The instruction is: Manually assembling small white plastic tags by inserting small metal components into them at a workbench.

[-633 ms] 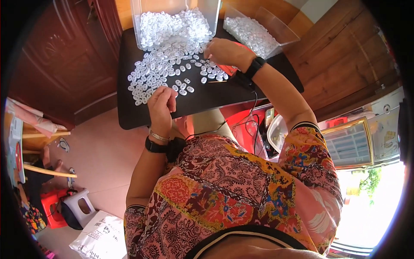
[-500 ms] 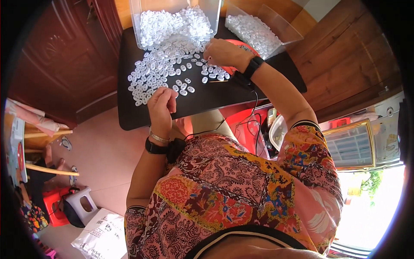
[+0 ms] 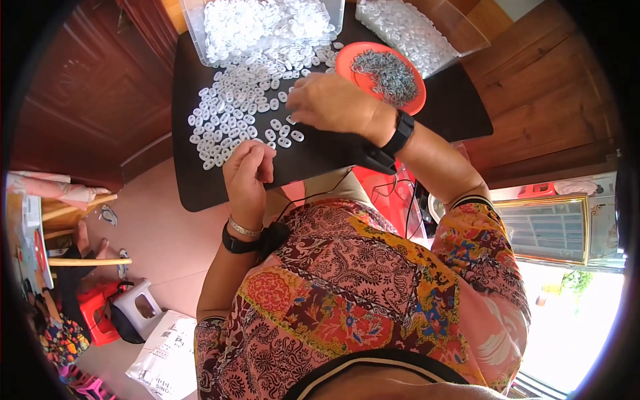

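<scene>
Many small white oval plastic pieces with two holes point(image 3: 230, 110) lie spread over a dark table point(image 3: 200, 187). My left hand point(image 3: 247, 170) is closed at the near edge of this spread, thumb against curled fingers; what they hold, if anything, is hidden. My right hand point(image 3: 337, 107) reaches over the table's middle, palm down with bent fingers, its fingertips beside a few loose white pieces. Anything in its fingers cannot be made out. Just beyond that hand is a round red plate point(image 3: 343, 63) bearing a heap of small grey metal parts point(image 3: 387, 77).
A clear plastic bin point(image 3: 193, 40) of white pieces lies at the back, spilling onto the table. Another clear bin point(image 3: 467, 40) of them is at the back right. A black cable point(image 3: 415, 207) hangs by the table's front. Another person's bare feet point(image 3: 100, 250) show at left.
My right hand has moved left and nearer, off the area by the red plate, which now shows with its metal parts. My left hand stays closed in nearly the same place.
</scene>
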`<state>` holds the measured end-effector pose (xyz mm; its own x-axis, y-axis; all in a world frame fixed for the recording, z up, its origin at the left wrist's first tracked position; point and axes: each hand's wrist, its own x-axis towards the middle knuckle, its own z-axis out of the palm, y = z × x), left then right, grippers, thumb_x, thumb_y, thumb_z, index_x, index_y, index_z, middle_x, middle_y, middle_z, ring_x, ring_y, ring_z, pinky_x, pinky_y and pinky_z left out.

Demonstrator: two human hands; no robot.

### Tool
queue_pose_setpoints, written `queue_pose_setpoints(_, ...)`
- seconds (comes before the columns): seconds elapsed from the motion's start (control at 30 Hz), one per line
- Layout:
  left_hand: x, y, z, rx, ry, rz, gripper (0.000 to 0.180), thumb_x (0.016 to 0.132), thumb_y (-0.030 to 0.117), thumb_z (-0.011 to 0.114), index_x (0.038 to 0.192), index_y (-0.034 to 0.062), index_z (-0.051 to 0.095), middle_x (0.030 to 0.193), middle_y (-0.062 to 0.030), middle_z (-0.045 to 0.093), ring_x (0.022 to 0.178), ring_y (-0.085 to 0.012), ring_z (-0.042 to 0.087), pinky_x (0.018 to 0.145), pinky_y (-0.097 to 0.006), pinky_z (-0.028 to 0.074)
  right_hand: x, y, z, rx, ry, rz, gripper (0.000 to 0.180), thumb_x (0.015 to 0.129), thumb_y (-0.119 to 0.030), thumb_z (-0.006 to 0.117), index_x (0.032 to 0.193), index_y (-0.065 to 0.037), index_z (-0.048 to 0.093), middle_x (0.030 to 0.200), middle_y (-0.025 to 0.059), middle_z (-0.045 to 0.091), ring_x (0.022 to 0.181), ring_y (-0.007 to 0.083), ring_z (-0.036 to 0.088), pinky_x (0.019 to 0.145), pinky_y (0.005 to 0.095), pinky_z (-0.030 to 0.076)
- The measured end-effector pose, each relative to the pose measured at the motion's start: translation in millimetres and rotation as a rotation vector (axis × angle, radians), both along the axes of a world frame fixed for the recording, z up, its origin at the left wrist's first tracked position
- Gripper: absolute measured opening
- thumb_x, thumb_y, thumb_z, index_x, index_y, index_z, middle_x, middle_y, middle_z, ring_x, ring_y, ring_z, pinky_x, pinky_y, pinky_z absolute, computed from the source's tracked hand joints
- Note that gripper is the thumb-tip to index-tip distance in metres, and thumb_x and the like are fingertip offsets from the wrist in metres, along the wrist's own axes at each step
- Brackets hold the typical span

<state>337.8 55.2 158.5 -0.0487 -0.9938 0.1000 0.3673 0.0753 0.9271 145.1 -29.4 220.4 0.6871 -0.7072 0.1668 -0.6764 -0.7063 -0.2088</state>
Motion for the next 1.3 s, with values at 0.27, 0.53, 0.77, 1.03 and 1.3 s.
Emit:
queue_pose_setpoints(0.27, 0.4, -1.1, 0.2, 0.001, -0.031, -0.059, 0.022, 0.09, 0.014, 0.046, 0.079, 0.0003, 0.059, 0.059, 0.001, 0.045, 0.051, -0.0063, 0.038, 0.047, -0.021, 0.028, 3.9, 2.6, -31.0, 0.02, -0.093, -0.129, 0.013, 0.08, -0.017, 0.059, 0.084, -0.005, 0.062, 0.088, 0.0105, 0.062, 0.084, 0.0306, 0.062, 0.073, 0.0423, 0.049)
queue_pose_setpoints(0.53, 0.4, -1.0, 3.8, 0.014, -0.042, -0.085, 0.021, 0.09, 0.014, 0.046, 0.08, -0.0002, 0.059, 0.059, 0.0008, 0.045, 0.052, -0.0067, 0.038, 0.049, -0.021, 0.028, 6.7, -4.1, -18.6, 0.155, -0.04, -0.161, 0.011, 0.076, -0.016, 0.06, 0.081, -0.006, 0.062, 0.08, 0.0099, 0.063, 0.078, 0.0308, 0.062, 0.067, 0.0416, 0.048)
queue_pose_setpoints(0.77, 0.9, -2.1, 3.4, 0.014, -0.043, -0.083, 0.022, 0.09, 0.014, 0.046, 0.08, -0.0002, 0.059, 0.06, 0.0006, 0.045, 0.052, -0.0067, 0.039, 0.049, -0.021, 0.029, 9.1, -4.5, -13.0, 0.242, -0.041, -0.197, 0.013, 0.072, -0.018, 0.06, 0.079, -0.008, 0.063, 0.08, 0.0106, 0.065, 0.081, 0.0308, 0.063, 0.07, 0.042, 0.049)
queue_pose_setpoints(1.03, 1.8, -2.3, 6.0, 0.036, -0.078, -0.095, 0.018, 0.09, 0.01, 0.048, 0.082, 0.0001, 0.06, 0.062, 0.0011, 0.047, 0.053, -0.0052, 0.041, 0.049, -0.02, 0.031, 5.5, -5.6, -13.3, 0.256, -0.099, -0.148, 0.014, 0.071, -0.016, 0.06, 0.08, -0.006, 0.062, 0.077, 0.013, 0.064, 0.077, 0.0329, 0.062, 0.068, 0.0431, 0.048)
queue_pose_setpoints(1.3, 1.1, -0.7, 17.2, -0.05, -0.323, -0.137, 0.012, 0.092, 0.013, 0.048, 0.091, 0.0029, 0.055, 0.06, -0.0004, 0.045, 0.055, -0.0068, 0.043, 0.051, -0.025, 0.035, 11.5, 26.8, 21.1, 0.56, -0.445, -0.08, 0.01, 0.076, -0.006, 0.065, 0.08, 0.001, 0.059, 0.067, 0.005, 0.058, 0.063, 0.0114, 0.056, 0.058, 0.0268, 0.046)
